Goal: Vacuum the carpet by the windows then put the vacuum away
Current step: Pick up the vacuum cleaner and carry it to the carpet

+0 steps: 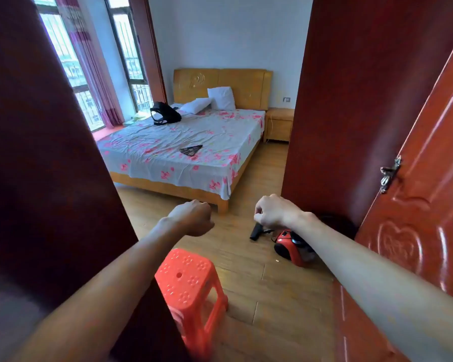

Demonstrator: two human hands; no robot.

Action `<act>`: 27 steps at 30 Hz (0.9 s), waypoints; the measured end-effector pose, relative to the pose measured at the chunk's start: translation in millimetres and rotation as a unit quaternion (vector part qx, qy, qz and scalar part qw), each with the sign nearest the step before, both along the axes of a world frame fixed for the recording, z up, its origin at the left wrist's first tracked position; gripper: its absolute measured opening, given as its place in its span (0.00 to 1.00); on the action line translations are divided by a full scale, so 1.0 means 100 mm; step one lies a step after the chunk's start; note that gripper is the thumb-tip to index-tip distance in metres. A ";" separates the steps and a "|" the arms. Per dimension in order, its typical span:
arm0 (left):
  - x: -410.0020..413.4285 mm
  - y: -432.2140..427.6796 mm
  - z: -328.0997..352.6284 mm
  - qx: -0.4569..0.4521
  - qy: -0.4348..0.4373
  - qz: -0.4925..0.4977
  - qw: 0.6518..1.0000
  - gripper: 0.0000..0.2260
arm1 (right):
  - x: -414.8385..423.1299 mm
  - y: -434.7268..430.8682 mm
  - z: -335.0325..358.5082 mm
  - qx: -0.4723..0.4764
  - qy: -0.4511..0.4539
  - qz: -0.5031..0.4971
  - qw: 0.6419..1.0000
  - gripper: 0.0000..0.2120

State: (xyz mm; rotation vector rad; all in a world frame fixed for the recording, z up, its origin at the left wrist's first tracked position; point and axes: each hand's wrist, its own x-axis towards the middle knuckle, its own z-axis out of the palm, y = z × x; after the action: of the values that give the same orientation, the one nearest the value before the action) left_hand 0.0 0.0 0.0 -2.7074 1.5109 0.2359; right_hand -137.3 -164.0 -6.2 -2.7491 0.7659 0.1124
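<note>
Head view, one vacuum [289, 248] (red), two pillows [221, 97]

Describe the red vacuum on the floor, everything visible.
The vacuum is a small red canister with black trim, glossy plastic by the look. It lies on the wooden floor just inside the doorway, beside the red door. A black hose end lies left of it in the picture, seemingly attached. The right forearm crosses in front and hides part of it. Nothing visibly grips it.
</note>
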 end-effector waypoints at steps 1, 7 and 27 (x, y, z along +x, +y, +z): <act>0.01 -0.03 -0.05 0.009 0.001 -0.001 1.000 0.10 | 0.00 -0.02 -0.04 0.001 0.005 -0.009 1.000 0.11; 0.03 -0.31 -0.34 0.044 0.013 -0.017 0.999 0.11 | -0.05 -0.34 -0.29 0.022 0.023 -0.044 0.999 0.10; 0.32 -2.06 -0.43 0.105 0.023 -0.017 0.994 0.13 | 0.37 -2.28 -0.75 0.082 0.029 -0.009 0.996 0.10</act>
State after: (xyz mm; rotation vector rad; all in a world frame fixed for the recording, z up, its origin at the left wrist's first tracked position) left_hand 32.4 -206.2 -43.4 -2.5274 1.4513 0.4337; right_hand -100.5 -392.4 -81.0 -2.5920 0.7616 0.2407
